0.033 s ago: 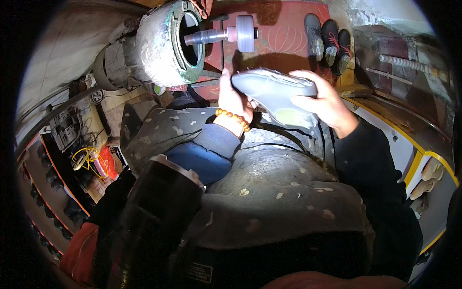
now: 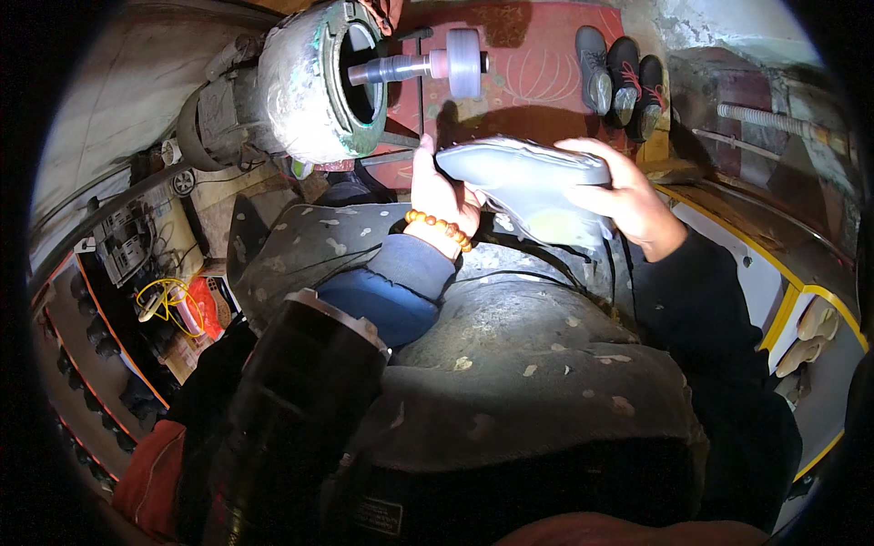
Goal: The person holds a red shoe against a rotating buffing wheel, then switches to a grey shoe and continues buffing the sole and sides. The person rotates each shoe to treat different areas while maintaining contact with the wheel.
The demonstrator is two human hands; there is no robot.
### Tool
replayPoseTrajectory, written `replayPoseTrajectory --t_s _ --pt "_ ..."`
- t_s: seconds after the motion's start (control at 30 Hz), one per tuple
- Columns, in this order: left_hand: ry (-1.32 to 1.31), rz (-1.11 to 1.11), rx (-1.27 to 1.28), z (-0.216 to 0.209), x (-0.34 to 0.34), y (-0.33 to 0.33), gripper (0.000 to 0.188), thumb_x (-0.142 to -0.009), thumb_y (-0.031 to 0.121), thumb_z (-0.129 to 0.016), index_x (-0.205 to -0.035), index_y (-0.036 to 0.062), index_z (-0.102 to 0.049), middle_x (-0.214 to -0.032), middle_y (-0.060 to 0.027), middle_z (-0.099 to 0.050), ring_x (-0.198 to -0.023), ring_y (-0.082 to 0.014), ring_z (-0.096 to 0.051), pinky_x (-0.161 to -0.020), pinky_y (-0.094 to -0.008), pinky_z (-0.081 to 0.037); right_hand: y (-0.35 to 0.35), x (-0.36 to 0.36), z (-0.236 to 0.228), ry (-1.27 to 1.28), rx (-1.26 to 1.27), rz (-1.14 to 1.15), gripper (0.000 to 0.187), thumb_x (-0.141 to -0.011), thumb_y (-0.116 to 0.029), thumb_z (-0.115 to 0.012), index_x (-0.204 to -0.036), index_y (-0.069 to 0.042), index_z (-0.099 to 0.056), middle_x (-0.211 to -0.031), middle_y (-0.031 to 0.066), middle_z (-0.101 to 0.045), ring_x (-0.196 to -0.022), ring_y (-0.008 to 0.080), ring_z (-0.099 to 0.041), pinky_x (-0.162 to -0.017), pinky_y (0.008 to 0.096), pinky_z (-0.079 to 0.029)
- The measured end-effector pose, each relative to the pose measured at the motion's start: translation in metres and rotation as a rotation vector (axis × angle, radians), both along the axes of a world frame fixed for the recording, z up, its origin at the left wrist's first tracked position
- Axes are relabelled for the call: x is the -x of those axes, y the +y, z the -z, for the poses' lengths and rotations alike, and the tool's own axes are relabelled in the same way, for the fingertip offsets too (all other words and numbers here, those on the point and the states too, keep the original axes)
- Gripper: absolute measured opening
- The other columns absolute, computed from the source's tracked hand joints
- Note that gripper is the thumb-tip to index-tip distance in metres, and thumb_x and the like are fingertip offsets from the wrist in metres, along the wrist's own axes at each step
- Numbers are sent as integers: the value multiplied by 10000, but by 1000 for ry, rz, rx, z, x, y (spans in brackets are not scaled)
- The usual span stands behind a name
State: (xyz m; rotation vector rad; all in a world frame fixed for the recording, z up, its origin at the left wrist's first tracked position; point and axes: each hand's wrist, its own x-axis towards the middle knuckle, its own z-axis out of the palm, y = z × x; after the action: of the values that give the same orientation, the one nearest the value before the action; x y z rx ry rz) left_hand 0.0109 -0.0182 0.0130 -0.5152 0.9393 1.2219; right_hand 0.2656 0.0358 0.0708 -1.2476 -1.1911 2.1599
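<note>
A grey shoe (image 2: 523, 177) is held sideways above my lap, its toe end toward the left. My right hand (image 2: 628, 196) grips it at the right-hand end, with fingers over the upper edge and thumb across the near face. At the toe end my left hand (image 2: 442, 196) supports the shoe, one finger pointing up beside it and the rest partly hidden. An orange beaded bracelet (image 2: 439, 227) circles my left wrist. Beyond the shoe, a wheel (image 2: 463, 63) on a shaft sticks out of a large machine (image 2: 309, 86); its surface looks streaked.
Several dark shoes (image 2: 625, 77) stand in a row on a red mat (image 2: 537, 45). A spotted apron (image 2: 510, 318) covers my lap. At the lower left a dark cylindrical object (image 2: 300, 382) blocks the view. Racks with yellow edges (image 2: 783, 318) stand on the right.
The shoe and my right hand have shifted slightly to the right and toward me. My left hand has hardly moved.
</note>
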Motion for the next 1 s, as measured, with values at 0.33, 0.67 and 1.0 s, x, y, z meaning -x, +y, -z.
replayPoseTrajectory --t_s 0.33,0.67,1.0 --pt "219 138 -284 -6 -26 2 423 -1026 272 -768 -1373 130 -570 -1307 -103 -653 -1212 -307 -668 -1029 -577 -578 -2 -38 51 -57 234 489 344 -1097 -306 -690 -1322 -46 -699 -1224 64 -736 -1109 172 -696 -1007 342 -553" --pt "247 133 -425 2 -28 34 564 -996 -17 -745 -1421 100 -393 -1272 -149 -618 -1156 -291 -706 -985 -475 -656 15 -26 67 -295 30 566 519 -1084 -422 -707 -1405 -17 -659 -1301 82 -698 -1212 191 -630 -1097 348 -473" --pt "218 164 -428 4 -23 43 473 -985 -16 -760 -1287 97 -413 -1261 -163 -647 -1140 -302 -725 -961 -476 -672 22 -19 60 -350 64 581 572 -1089 -455 -689 -1414 13 -642 -1328 108 -690 -1239 202 -628 -1118 357 -467"
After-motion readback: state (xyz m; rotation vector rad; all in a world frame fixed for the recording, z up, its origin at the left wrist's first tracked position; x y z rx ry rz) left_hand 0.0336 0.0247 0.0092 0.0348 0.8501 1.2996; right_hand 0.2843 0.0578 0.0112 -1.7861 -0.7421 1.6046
